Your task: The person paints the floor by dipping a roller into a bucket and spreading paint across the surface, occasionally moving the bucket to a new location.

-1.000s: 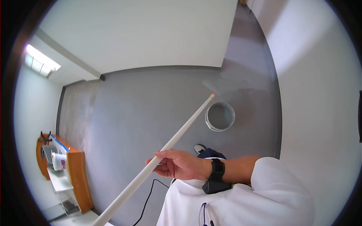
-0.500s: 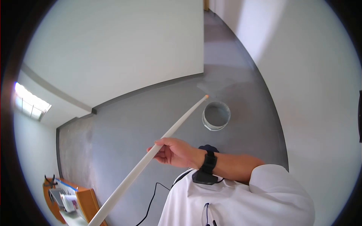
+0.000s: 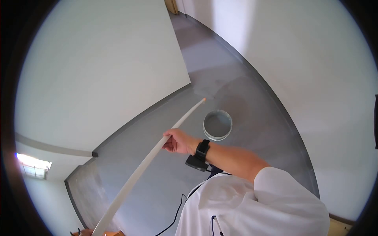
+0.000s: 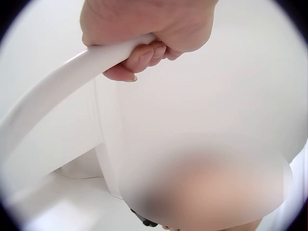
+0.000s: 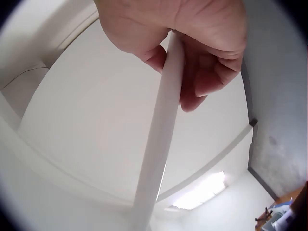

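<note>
A long white pole [image 3: 143, 167] with an orange tip runs slantwise across the head view, from the lower left toward the middle. My right hand [image 3: 178, 141] grips it partway along, thumb and fingers round it; the right wrist view shows this right hand [image 5: 183, 38] curled about the pole [image 5: 161, 115]. Only a bit of my left hand [image 3: 86, 233] peeks in at the bottom left of the head view. Up close in the left wrist view, the left hand [image 4: 149, 24] has its fingers wrapped round the pole [image 4: 57, 86].
A round bucket [image 3: 205, 131] with grey contents stands on the grey floor [image 3: 149, 181], just beyond the right hand. White walls [image 3: 94, 70] with a dark skirting border the floor, and a passage [image 3: 197, 43] leads away at the top. A black cable [image 3: 179, 212] hangs near the body.
The head view has turned, so walls, floor and bucket sit differently and the desk has nearly left the frame. The right hand, still gripping the pole, sits higher in view; part of the left hand now shows.
</note>
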{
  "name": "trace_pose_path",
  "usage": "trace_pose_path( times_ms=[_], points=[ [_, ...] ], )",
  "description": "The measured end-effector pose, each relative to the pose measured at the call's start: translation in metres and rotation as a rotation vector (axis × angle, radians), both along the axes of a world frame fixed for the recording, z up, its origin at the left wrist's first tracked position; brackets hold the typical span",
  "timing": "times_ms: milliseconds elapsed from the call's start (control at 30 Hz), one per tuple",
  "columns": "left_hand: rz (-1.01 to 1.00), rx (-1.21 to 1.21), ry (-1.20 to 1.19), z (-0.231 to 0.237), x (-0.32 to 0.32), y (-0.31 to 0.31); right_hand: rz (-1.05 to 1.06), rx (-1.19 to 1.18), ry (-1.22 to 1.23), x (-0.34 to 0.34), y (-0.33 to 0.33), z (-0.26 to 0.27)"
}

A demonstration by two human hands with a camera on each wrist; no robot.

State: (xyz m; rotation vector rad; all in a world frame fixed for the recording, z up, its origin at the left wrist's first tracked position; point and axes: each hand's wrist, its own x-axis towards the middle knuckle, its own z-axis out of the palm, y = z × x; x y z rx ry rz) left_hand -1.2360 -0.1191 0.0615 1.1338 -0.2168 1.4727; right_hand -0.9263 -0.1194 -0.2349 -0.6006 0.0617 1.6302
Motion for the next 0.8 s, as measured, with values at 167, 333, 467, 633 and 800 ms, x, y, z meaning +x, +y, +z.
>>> trace_pose_path(
  times_ms=[167,333,467,633,800],
  points=[
    [0.133,-0.050,0.106,-0.018,0.107,0.043,0.032,-0.135,-0.044,0.080,0.047,-0.033],
    [-0.226,-0.092,0.126,-0.043,0.187,0.079,0.100,-0.255,-0.158,0.135,0.063,-0.056],
    [0.304,-0.254,0.331,-0.073,0.248,0.082,0.390,-0.175,-0.580,0.177,0.056,-0.026],
    [0.553,-0.238,0.455,-0.045,0.263,0.103,0.643,-0.176,-1.340,0.242,0.098,0.050],
    [0.253,-0.048,0.462,-0.041,0.266,0.130,0.745,-0.079,-1.582,0.253,0.141,0.138]
  ],
)
